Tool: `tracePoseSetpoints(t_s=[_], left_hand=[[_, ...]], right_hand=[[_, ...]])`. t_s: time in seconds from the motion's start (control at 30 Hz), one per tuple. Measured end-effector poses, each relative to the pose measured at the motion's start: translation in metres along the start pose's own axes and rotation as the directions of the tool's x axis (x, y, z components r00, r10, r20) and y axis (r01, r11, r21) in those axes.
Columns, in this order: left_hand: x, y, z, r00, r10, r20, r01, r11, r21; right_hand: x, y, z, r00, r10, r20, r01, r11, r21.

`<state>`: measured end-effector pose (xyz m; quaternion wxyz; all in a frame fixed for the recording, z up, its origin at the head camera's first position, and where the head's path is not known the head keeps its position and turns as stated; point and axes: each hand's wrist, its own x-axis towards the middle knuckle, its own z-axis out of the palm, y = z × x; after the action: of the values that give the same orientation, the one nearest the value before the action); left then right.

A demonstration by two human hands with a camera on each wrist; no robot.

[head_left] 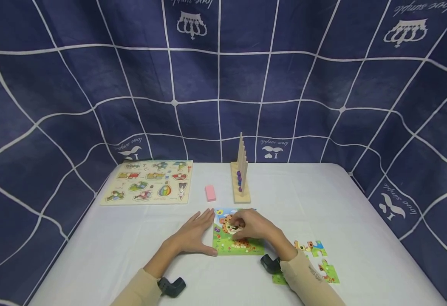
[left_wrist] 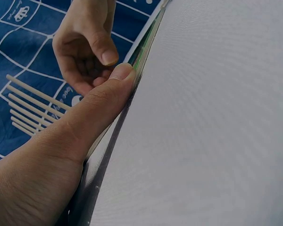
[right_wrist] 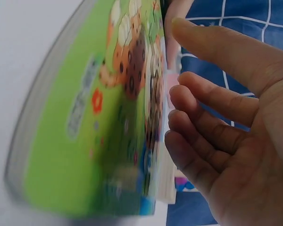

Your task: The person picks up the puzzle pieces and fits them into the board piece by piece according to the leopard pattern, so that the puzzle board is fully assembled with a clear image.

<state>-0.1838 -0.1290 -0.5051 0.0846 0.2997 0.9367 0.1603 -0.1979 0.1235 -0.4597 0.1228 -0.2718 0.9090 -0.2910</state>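
Pcs (head_left: 329, 272) lie R of puzzle (head_left: 225, 247), peg stand (head_left: 242, 198) behind, pic bd (head_left: 151, 183) back-L.

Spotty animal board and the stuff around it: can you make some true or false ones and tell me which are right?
1. The left hand touches the spotty animal board. True.
2. The pink block lies right of the peg stand. False: the pink block lies left of the peg stand.
3. Loose puzzle pieces lie beside the right sleeve. True.
4. The right hand grips a puzzle piece. False: no piece shows in the right hand.
5. The vehicle board has a balloon. True.
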Motion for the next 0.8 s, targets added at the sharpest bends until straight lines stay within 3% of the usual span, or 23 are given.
tracePoseSetpoints(t_s=[0.47,0.8], left_hand=[[0.000,0.001,0.001,1.000,-0.011,-0.007,0.011,1.000,0.003],[-0.001,-0.001,0.001,1.000,-0.010,-0.010,0.010,1.000,-0.011]], right_hand=[[-0.039,0.023,-0.019,1.000,-0.020,-0.008,0.020,0.999,-0.026],[-0.079,0.047,-0.031,0.996,0.089,-0.011,-0.089,0.996,0.010]])
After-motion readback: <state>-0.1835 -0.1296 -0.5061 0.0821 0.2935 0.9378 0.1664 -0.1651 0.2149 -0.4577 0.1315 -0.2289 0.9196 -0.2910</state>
